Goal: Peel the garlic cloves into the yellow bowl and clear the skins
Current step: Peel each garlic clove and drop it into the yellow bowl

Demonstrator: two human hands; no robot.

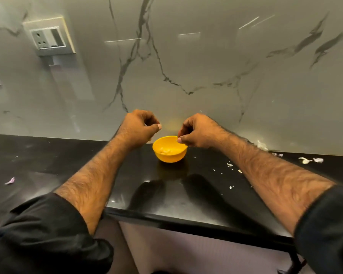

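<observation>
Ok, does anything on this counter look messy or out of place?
Yes. Garlic skins lie scattered on the black counter right of the yellow bowl, with one purplish scrap far left. The bowl itself stands upright, with nothing spilled around it.

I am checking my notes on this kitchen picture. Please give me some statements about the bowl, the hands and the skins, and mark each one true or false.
1. The yellow bowl stands upright on the black counter. True.
2. The bowl is empty. False: pale peeled garlic cloves lie inside it.
3. Both the left hand and the right hand are raised near the bowl with fingers curled. True.
4. Garlic skins lie scattered on the counter to the right of the bowl. True.
5. The wall socket is at the right of the bowl. False: it is at the upper left.
</observation>
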